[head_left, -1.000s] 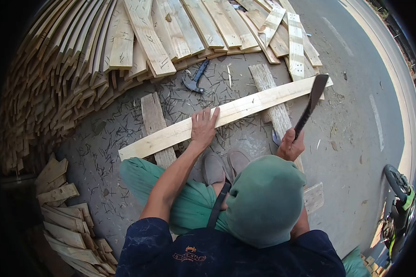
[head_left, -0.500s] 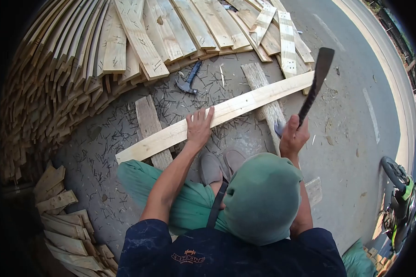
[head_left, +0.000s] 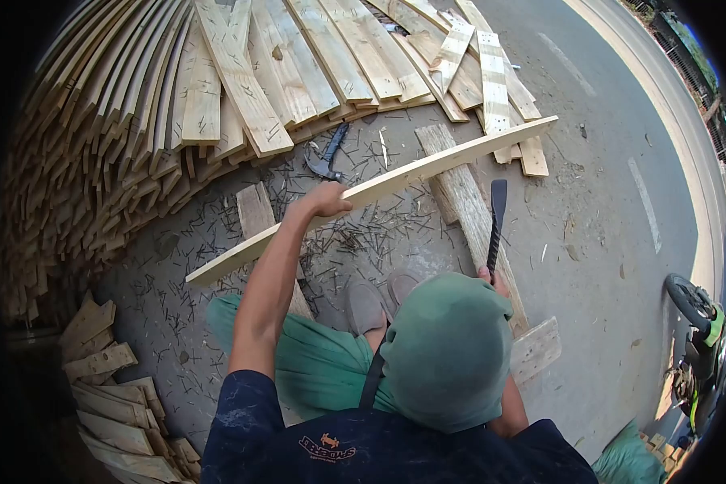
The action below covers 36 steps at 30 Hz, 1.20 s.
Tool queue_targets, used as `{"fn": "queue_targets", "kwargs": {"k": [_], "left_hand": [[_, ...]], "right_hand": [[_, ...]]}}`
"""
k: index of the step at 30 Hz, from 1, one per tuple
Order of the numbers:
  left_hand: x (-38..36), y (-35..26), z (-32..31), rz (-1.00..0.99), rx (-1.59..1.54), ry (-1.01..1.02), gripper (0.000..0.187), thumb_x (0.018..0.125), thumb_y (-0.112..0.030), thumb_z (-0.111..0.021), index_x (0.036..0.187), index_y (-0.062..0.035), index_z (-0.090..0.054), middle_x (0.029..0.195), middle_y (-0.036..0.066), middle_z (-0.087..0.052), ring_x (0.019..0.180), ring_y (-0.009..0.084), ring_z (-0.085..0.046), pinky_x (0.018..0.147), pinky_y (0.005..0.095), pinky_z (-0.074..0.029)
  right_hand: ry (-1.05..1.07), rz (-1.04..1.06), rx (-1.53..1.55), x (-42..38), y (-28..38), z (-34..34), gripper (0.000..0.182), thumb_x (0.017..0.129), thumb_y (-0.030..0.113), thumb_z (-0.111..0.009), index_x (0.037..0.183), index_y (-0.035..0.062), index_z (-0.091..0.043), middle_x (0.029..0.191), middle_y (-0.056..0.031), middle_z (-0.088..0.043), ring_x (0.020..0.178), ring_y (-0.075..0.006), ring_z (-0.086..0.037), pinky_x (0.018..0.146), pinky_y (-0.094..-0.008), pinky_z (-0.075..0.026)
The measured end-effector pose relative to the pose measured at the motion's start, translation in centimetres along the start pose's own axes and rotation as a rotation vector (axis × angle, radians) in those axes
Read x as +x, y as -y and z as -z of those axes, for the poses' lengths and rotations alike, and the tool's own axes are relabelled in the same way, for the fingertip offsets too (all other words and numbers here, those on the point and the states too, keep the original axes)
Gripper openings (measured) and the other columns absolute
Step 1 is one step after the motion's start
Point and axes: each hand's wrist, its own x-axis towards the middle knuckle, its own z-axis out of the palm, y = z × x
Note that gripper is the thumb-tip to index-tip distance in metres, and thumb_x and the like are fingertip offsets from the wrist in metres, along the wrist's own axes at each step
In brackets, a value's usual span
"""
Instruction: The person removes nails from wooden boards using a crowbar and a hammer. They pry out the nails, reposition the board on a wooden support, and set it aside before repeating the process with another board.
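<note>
My left hand (head_left: 326, 199) is closed on a long pale wooden plank (head_left: 452, 156), gripping it left of its middle. Tipped up toward its narrow edge, the plank crosses above two weathered boards on the ground, the left board (head_left: 256, 211) and the right board (head_left: 477, 214). Near the right board, my right hand (head_left: 498, 284) is wrapped round a long dark tool (head_left: 498, 222) whose flat, widened end points away from me. The head covering hides part of this hand and the tool's lower end. A claw hammer (head_left: 327, 155) with a dark blue handle lies beyond the plank.
Large stacks of planks (head_left: 315, 73) fill the far left, some with nails sticking out. Loose nails (head_left: 194, 294) litter the ground. Shorter wood pieces (head_left: 121, 403) are piled at lower left. A motorcycle (head_left: 702, 347) stands at right beside the road.
My left hand has shifted slightly left and turned the plank from flat toward its edge. My right hand has moved down toward me with the dark tool.
</note>
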Motion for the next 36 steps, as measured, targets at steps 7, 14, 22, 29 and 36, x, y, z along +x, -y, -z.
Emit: {"fn": "queue_targets", "kwargs": {"k": [7, 14, 22, 29, 36], "left_hand": [[1.0, 2.2, 0.6, -0.001, -0.142, -0.018, 0.047, 0.078, -0.034, -0.072, 0.112, -0.0028, -0.065, 0.103, 0.023, -0.068, 0.1, 0.0384, -0.064, 0.086, 0.0436, -0.049], [-2.1, -0.4, -0.4, -0.034, 0.108, -0.251, 0.038, 0.082, -0.034, -0.07, 0.108, -0.0073, -0.064, 0.095, 0.022, -0.068, 0.092, 0.041, -0.064, 0.08, 0.0476, -0.049], [-12.0, 3.7, -1.5, -0.276, 0.649, -0.508, 0.021, 0.08, -0.02, -0.067, 0.094, -0.0096, -0.056, 0.078, 0.007, -0.06, 0.077, 0.0248, -0.061, 0.072, 0.0372, -0.043], [-19.9, 5.3, -0.6, 0.024, 0.858, -0.293, 0.056, 0.073, -0.027, -0.075, 0.121, -0.0081, -0.055, 0.131, 0.016, -0.05, 0.122, 0.0321, -0.047, 0.098, 0.0459, -0.036], [-6.6, -7.2, -4.9, -0.18, 0.475, -0.405, 0.099, 0.071, -0.057, -0.076, 0.148, -0.0132, -0.034, 0.147, 0.022, -0.037, 0.136, 0.0364, -0.036, 0.11, 0.0502, -0.027]], "right_hand": [[0.012, -0.03, 0.112, -0.9, -4.0, 0.8, 0.043, 0.099, 0.036, -0.056, 0.076, -0.0001, -0.053, 0.062, -0.0016, -0.041, 0.061, -0.0116, -0.037, 0.052, -0.033, -0.033], [0.004, -0.02, 0.187, -0.1, -3.8, -0.3, 0.042, 0.098, 0.035, -0.058, 0.075, -0.0002, -0.051, 0.061, -0.0018, -0.041, 0.061, -0.0114, -0.038, 0.053, -0.0332, -0.034], [-0.112, -0.018, 0.153, 0.1, -3.2, 4.7, 0.044, 0.096, 0.037, -0.062, 0.075, -0.0001, -0.052, 0.061, 0.0003, -0.04, 0.061, -0.0099, -0.037, 0.052, -0.031, -0.034], [-0.263, -0.095, 0.112, 4.8, -6.4, 7.6, 0.046, 0.098, 0.039, -0.059, 0.075, -0.0008, -0.052, 0.059, -0.0007, -0.038, 0.06, -0.0112, -0.036, 0.052, -0.0326, -0.033], [-0.332, 0.061, -0.157, 11.6, -5.2, 6.8, 0.053, 0.099, 0.045, -0.054, 0.073, -0.0006, -0.052, 0.055, -0.0097, -0.041, 0.053, -0.0169, -0.04, 0.05, -0.0382, -0.036]]}}
